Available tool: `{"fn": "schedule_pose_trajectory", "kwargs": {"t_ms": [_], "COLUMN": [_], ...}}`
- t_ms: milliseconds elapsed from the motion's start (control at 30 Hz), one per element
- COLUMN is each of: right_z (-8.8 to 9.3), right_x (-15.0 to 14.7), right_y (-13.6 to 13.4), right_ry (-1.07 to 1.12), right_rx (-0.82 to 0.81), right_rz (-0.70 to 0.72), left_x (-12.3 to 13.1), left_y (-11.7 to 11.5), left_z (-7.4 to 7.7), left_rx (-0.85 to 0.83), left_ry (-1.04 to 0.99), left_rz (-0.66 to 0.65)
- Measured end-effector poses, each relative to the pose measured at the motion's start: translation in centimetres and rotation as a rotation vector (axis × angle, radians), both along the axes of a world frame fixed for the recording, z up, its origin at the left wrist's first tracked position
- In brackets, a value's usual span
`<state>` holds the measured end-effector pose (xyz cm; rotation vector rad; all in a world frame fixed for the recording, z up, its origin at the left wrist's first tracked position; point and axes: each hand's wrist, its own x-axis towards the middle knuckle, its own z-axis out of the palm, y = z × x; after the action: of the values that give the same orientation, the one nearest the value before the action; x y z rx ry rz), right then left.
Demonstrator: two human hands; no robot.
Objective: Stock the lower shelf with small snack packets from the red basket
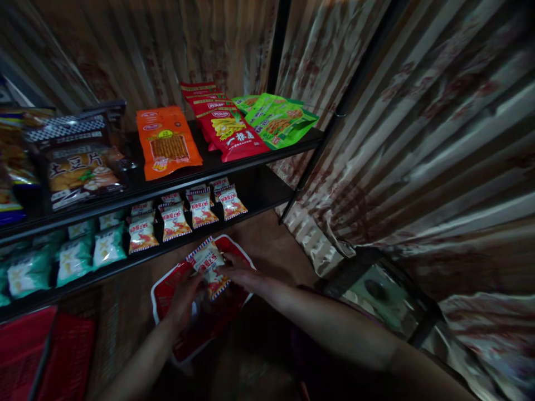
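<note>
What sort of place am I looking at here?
Probably a small shop or snack storeroom, though I can't tell which. Black shelves hold rows of small snack packets and larger snack bags, and the left hand and right hand hold another small packet.

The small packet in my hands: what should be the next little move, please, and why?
Perhaps raise the small packet towards the lower shelf's right end: the left hand and right hand hold it over the red container, while similar packets sit in a row on that shelf.
</note>
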<state>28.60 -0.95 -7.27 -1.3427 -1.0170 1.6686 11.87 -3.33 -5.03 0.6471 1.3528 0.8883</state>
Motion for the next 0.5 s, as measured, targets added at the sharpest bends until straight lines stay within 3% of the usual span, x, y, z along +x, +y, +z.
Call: {"fn": "schedule_pose_trajectory", "kwargs": {"t_ms": [133, 300, 500], "right_z": [0.5, 1.2, 2.0], "right_x": [-2.1, -3.6, -4.1], "right_y": [-0.9, -1.3, -1.1], "right_ry": [0.010, 0.148, 0.198], "right_rx": [-0.110, -0.056, -0.072], "right_rz": [0.028, 0.082, 0.158], "left_x": [-2.2, -3.4, -4.1], "left_y": [-1.4, -2.0, -1.6], "left_z": [1.1, 2.2, 1.2], "left_rx": [0.009, 0.092, 0.086], "left_ry": [-0.006, -0.030, -0.063], "left_rz": [0.063, 0.090, 0.185]}}
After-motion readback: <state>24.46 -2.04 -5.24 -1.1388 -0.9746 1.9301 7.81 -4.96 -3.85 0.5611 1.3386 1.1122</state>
